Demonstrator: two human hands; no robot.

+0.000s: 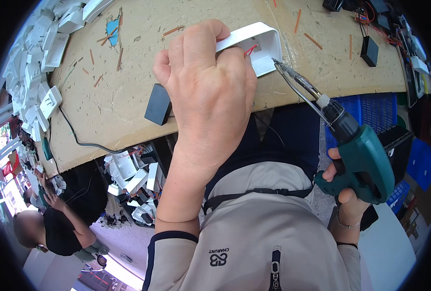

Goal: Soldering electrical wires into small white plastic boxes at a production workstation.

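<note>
My left hand [208,80] is closed around a white plastic casing [267,56], tilted above the near edge of the table with its open side toward the right. Inside the casing, a short red wire [250,50] shows beside my fingertips; the rest is hidden behind the hand. My right hand [352,206] grips a green soldering gun [370,157] by its handle, with fingers near the trigger. The gun's metal tip [276,62] reaches the casing's open edge; whether it touches cannot be made out. A black rectangular box [158,104] lies on the table beside my left wrist.
White casings [31,80] are heaped at the table's left. A black cable [75,133] runs over its near edge. Brown sticks [313,41] lie scattered. Another black box [369,51] sits right, with wires. Below are a bin of casings [138,177] and blue crates [378,109]. A co-worker [63,228] sits left.
</note>
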